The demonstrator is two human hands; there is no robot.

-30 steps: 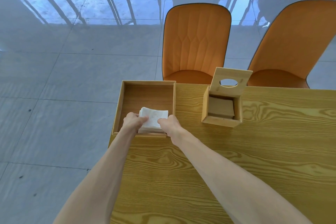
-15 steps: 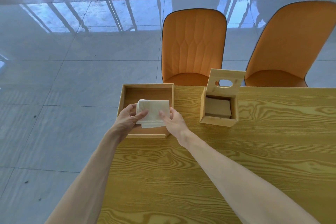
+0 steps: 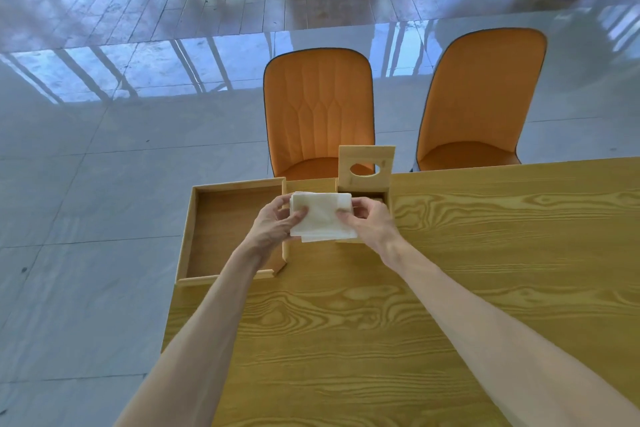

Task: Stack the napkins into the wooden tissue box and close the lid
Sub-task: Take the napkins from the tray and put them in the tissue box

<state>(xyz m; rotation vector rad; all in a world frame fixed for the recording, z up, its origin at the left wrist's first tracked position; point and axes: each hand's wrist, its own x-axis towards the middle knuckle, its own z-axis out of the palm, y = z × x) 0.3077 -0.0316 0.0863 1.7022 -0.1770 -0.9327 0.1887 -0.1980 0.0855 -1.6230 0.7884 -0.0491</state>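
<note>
napkins [image 3: 323, 217] — a white stack — held above the table [image 3: 450, 288], just before the open tissue box [image 3: 365, 180]; left hand [image 3: 275, 224] and right hand [image 3: 369, 220] each pinch one side, thumbs on top. no writing visible.

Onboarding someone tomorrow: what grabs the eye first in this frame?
The white napkin stack, held mid-air between the left hand and right hand, just in front of the wooden tissue box with its holed lid standing open. Left of it sits an empty wooden tray; two orange chairs face the table's far edge.
</note>
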